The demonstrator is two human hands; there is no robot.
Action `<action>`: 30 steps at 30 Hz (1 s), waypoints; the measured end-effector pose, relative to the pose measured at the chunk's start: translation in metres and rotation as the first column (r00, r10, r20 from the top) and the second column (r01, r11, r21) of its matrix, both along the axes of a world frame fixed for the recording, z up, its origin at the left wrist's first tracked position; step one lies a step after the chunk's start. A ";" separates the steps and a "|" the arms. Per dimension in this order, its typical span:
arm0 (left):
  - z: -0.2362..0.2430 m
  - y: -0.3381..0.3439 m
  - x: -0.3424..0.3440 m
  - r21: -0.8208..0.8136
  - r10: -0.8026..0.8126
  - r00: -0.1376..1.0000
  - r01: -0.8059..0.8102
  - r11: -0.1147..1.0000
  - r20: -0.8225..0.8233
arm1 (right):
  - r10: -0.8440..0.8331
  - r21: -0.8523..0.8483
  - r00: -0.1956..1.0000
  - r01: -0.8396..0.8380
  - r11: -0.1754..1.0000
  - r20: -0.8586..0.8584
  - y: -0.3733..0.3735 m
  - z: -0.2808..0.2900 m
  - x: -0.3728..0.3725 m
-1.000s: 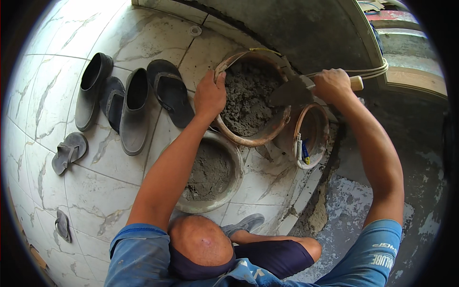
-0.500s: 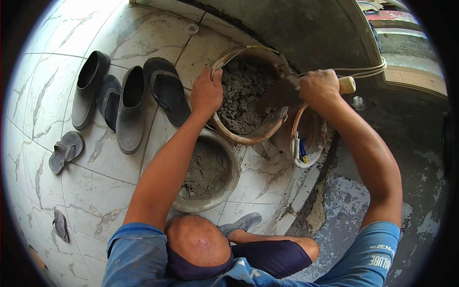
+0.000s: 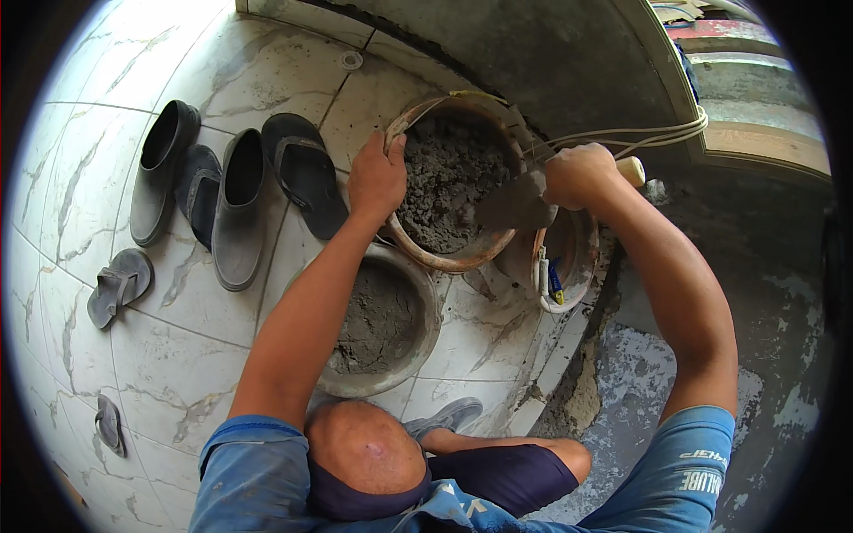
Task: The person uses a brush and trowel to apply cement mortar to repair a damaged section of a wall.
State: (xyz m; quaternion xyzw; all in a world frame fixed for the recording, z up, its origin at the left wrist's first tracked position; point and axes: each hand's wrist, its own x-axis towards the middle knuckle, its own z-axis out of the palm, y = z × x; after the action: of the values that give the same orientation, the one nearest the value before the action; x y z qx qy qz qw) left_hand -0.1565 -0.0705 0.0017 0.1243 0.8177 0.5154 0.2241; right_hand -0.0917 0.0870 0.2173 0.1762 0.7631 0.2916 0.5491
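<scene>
My left hand [image 3: 377, 178] is closed on the left rim of a bucket [image 3: 456, 264] filled with crumbly grey mortar [image 3: 449, 182]. Across the bucket, my right hand [image 3: 579, 176] grips the pale handle of a trowel [image 3: 517, 206]. The trowel's grey blade reaches over the bucket's right rim, its tip at the mortar. Nearer to me stands a round basin [image 3: 425, 342] of smoother grey mortar, partly behind my left forearm. A smaller bucket [image 3: 586, 293], with a blue and yellow tool [image 3: 555, 281] inside, sits below my right hand.
Dark rubber shoes [image 3: 242, 213] and several sandals [image 3: 306, 173] lie on the marbled tile floor [image 3: 204, 355] to the left. A grey wall panel [image 3: 515, 44] rises behind the bucket. Beige cables [image 3: 657, 135] run past my right hand. Rough concrete [image 3: 657, 373] lies beyond the tile edge.
My right hand has come slightly left and down with the trowel, and more of the blade shows over the bucket. The left hand keeps its hold on the rim.
</scene>
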 end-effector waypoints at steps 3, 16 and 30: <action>0.001 0.002 0.001 -0.002 -0.014 1.000 0.014 1.000 0.010 | -0.319 -0.129 0.947 0.319 0.939 0.018 0.014 0.010 0.006; -0.008 0.005 0.005 0.028 0.046 0.996 -0.044 0.999 -0.076 | -0.335 -0.385 0.925 0.248 0.889 -0.177 0.006 -0.018 0.062; 0.003 -0.002 -0.001 -0.002 -0.018 1.000 0.019 1.000 0.017 | -0.173 -0.187 0.924 0.114 0.976 -0.340 0.005 -0.010 0.063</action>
State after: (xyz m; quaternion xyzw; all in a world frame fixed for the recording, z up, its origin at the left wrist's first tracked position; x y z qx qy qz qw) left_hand -0.1579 -0.0727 0.0042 0.1272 0.8153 0.5133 0.2359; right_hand -0.0291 0.0922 0.2077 0.2359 0.8557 0.1503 0.4354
